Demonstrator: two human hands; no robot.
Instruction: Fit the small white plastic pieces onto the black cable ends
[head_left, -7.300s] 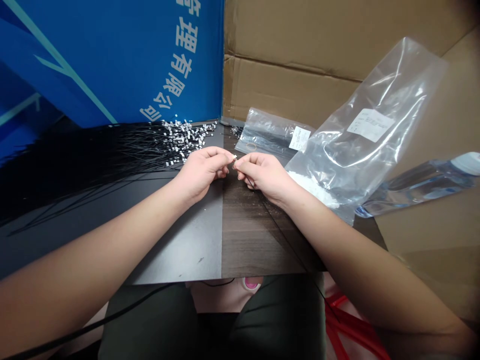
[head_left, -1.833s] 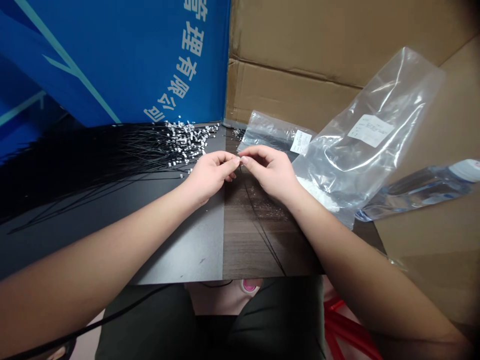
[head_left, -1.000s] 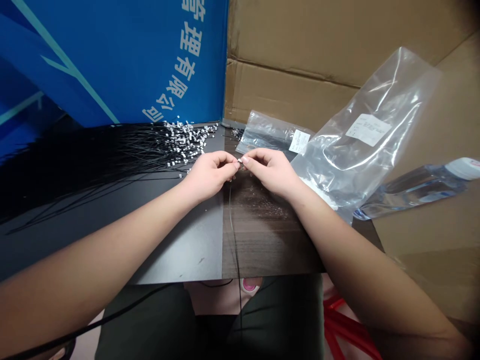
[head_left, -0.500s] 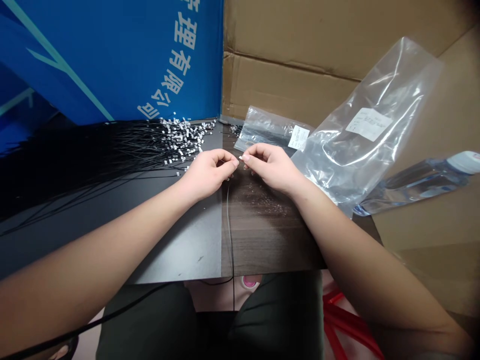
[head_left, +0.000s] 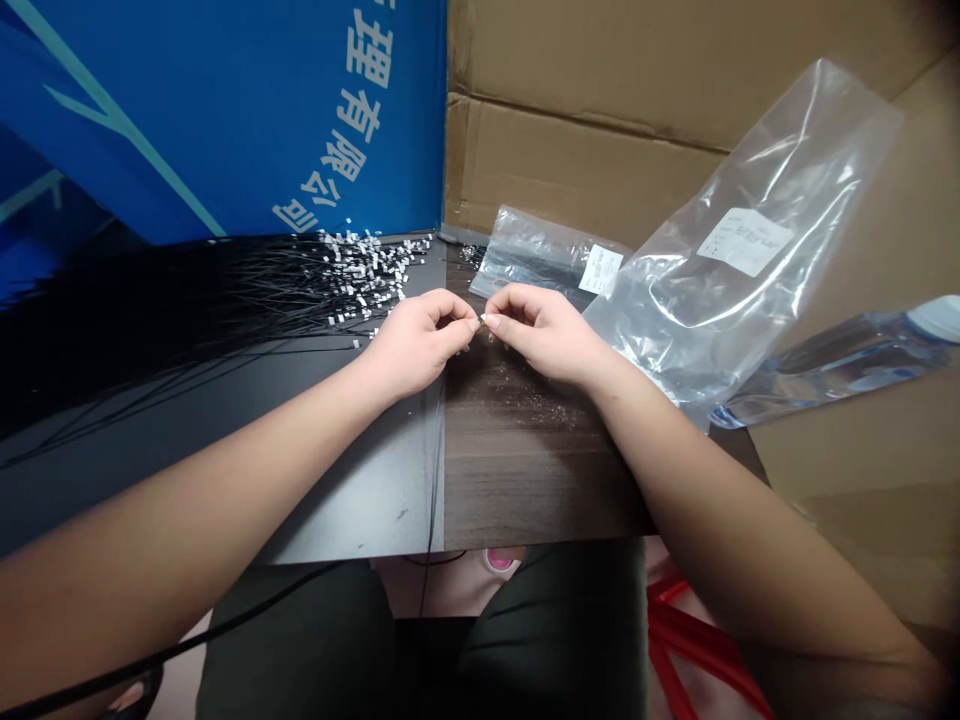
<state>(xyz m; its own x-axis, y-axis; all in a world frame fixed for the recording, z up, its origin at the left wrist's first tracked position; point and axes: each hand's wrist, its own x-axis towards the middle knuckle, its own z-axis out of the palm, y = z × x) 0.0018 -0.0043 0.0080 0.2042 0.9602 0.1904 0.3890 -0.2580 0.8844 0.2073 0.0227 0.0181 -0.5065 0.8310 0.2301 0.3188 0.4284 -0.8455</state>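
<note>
Above the table, my left hand [head_left: 424, 338] is closed in a pinch on a thin black cable [head_left: 433, 480], which hangs down past the front edge. My right hand [head_left: 538, 330] is closed too, its thumb and finger pinching a tiny white piece [head_left: 484, 318]. The fingertips of both hands nearly meet there, and they hide most of the piece and the cable's end. Left of my left hand lies a large bundle of black cables [head_left: 172, 310] with many small white tabs [head_left: 367, 268] at their ends.
A small labelled clear bag [head_left: 525, 250] of dark cables lies behind my hands. A larger clear plastic bag [head_left: 712, 290] and a water bottle [head_left: 840, 365] are at the right. Small scraps [head_left: 540, 400] dot the brown tabletop [head_left: 525, 490]. Blue panel [head_left: 247, 110] and cardboard [head_left: 585, 150] stand behind.
The hanging cable has swung left. My fingertips have come closer together, and both hands keep their pinch.
</note>
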